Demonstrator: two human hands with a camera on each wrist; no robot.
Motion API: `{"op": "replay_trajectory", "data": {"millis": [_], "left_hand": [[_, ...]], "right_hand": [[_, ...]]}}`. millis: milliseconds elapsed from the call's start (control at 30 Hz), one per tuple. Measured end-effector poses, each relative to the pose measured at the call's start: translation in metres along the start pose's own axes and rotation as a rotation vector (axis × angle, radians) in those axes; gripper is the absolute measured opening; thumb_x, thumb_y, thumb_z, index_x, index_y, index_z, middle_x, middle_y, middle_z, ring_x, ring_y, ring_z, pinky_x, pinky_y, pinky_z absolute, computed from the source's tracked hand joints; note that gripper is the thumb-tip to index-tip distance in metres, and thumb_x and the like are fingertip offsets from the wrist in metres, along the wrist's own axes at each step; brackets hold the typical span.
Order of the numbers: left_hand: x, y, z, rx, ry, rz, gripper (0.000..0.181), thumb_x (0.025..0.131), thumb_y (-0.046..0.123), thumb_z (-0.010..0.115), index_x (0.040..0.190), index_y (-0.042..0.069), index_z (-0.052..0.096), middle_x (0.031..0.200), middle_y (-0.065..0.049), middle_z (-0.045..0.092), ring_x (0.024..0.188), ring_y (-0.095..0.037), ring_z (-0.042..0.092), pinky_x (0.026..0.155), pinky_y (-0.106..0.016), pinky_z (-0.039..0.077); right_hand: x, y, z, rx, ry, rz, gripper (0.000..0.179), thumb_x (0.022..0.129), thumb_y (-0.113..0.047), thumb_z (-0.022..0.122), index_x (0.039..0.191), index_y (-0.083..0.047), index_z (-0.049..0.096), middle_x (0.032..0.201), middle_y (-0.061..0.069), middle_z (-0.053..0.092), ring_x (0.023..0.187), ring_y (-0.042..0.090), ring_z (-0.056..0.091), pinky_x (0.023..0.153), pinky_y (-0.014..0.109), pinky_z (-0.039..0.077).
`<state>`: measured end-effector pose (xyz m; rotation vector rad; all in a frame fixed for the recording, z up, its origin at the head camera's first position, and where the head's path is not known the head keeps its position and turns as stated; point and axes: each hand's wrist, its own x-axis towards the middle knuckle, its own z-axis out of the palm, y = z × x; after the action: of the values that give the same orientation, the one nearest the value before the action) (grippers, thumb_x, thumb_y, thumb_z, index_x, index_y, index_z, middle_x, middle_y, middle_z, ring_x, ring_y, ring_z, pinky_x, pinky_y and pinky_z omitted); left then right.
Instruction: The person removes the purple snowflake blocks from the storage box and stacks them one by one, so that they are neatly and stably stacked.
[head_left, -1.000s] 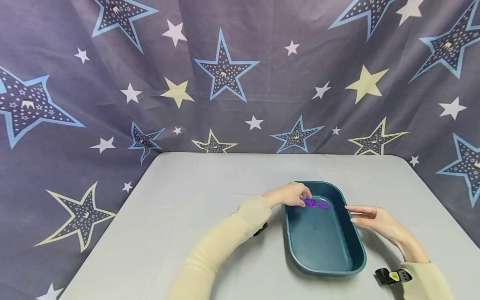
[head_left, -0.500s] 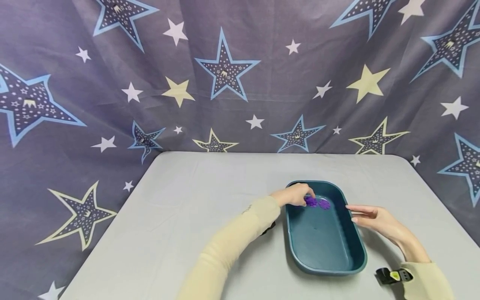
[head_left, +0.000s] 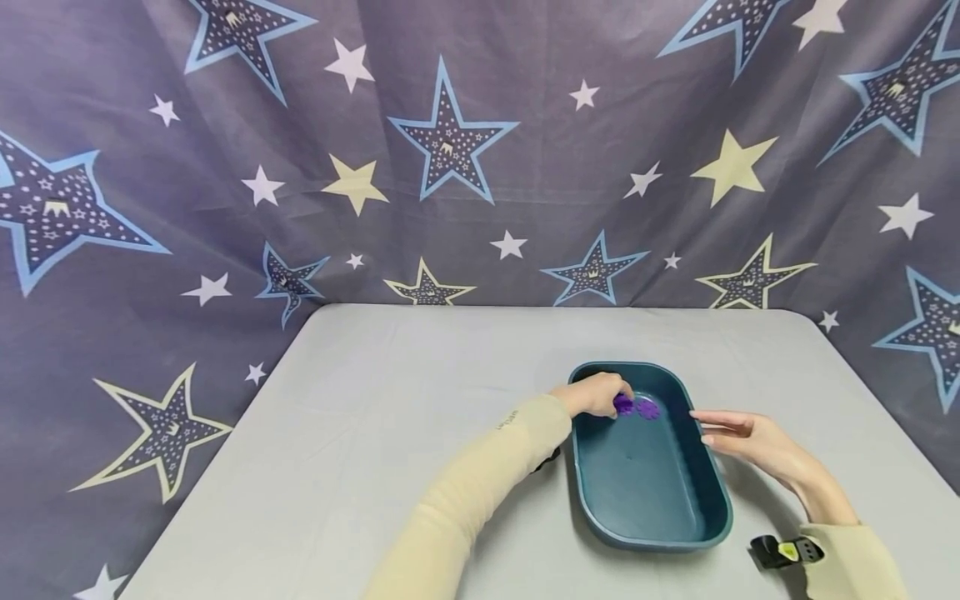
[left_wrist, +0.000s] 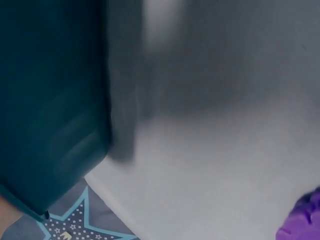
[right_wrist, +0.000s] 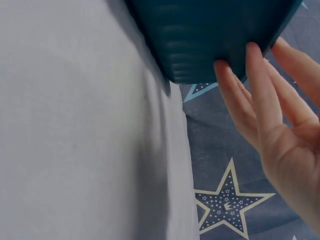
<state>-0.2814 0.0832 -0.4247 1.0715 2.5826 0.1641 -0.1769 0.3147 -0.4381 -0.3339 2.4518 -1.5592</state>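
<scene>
A dark teal tray stands on the table, right of centre. My left hand reaches over its left rim, with curled fingertips pinching a purple scalloped piece near the far end, mostly covered by the fingers. Just right of it, another purple piece lies on the tray floor. With straight fingers my right hand touches the tray's right side; in the right wrist view its fingertips rest against the outer wall. The left wrist view catches a purple lobed object in its lower corner, partly cut off.
A light grey table surrounds the tray. Behind and beside it hangs a dark cloth printed with stars. A black wrist strap sits at the right cuff, and the left sleeve crosses the table front.
My left hand has shifted a little to the right over the tray, covering more of the purple pieces. My right hand and the tray have stayed in place.
</scene>
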Motion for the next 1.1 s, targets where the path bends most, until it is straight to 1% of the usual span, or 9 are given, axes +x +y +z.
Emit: {"op": "replay_trajectory", "data": {"millis": [133, 267, 500, 633, 867, 1100], "left_hand": [[0.002, 0.001, 0.003, 0.009, 0.008, 0.002, 0.039, 0.082, 0.013, 0.063, 0.119, 0.018, 0.056, 0.118, 0.002, 0.050, 0.106, -0.007, 0.047, 0.083, -0.013, 0.039], [0.003, 0.003, 0.004, 0.007, 0.018, -0.003, 0.037, 0.081, 0.014, 0.063, 0.118, 0.019, 0.057, 0.116, 0.003, 0.051, 0.105, -0.007, 0.048, 0.084, -0.013, 0.039], [0.004, 0.006, 0.006, -0.004, 0.037, -0.028, 0.036, 0.082, 0.018, 0.063, 0.118, 0.019, 0.057, 0.115, 0.003, 0.050, 0.107, -0.008, 0.048, 0.086, -0.015, 0.039], [0.005, 0.006, 0.008, 0.012, 0.056, -0.032, 0.035, 0.082, 0.020, 0.063, 0.116, 0.019, 0.058, 0.114, 0.003, 0.051, 0.106, -0.007, 0.048, 0.086, -0.015, 0.039], [0.006, 0.006, 0.011, 0.055, 0.058, -0.038, 0.036, 0.080, 0.022, 0.064, 0.116, 0.021, 0.059, 0.113, 0.004, 0.051, 0.104, -0.007, 0.048, 0.085, -0.016, 0.040], [0.011, 0.005, 0.014, 0.076, 0.077, -0.030, 0.033, 0.081, 0.024, 0.064, 0.113, 0.022, 0.061, 0.113, 0.005, 0.052, 0.104, -0.006, 0.048, 0.086, -0.016, 0.039]], "right_hand": [[0.001, -0.001, 0.000, 0.009, -0.001, -0.006, 0.049, 0.084, -0.018, 0.060, 0.124, 0.008, 0.045, 0.107, -0.022, 0.056, 0.092, 0.001, 0.058, 0.076, 0.012, 0.043], [0.000, -0.001, 0.000, 0.010, 0.002, -0.016, 0.048, 0.084, -0.017, 0.060, 0.123, 0.009, 0.046, 0.106, -0.022, 0.056, 0.091, 0.001, 0.058, 0.076, 0.012, 0.043], [-0.002, 0.000, 0.000, 0.008, 0.006, -0.007, 0.048, 0.084, -0.017, 0.060, 0.123, 0.008, 0.046, 0.106, -0.022, 0.057, 0.091, 0.000, 0.058, 0.075, 0.012, 0.044], [-0.002, -0.001, 0.000, 0.004, 0.005, 0.004, 0.049, 0.084, -0.018, 0.060, 0.123, 0.008, 0.046, 0.106, -0.022, 0.056, 0.091, 0.000, 0.057, 0.076, 0.012, 0.043], [0.000, -0.001, 0.001, 0.009, -0.006, -0.004, 0.048, 0.084, -0.017, 0.060, 0.123, 0.008, 0.046, 0.106, -0.021, 0.057, 0.092, 0.001, 0.058, 0.076, 0.013, 0.044], [0.000, -0.002, 0.000, -0.010, 0.006, 0.005, 0.049, 0.084, -0.019, 0.060, 0.123, 0.007, 0.046, 0.107, -0.020, 0.057, 0.091, 0.000, 0.057, 0.075, 0.013, 0.044]]}}
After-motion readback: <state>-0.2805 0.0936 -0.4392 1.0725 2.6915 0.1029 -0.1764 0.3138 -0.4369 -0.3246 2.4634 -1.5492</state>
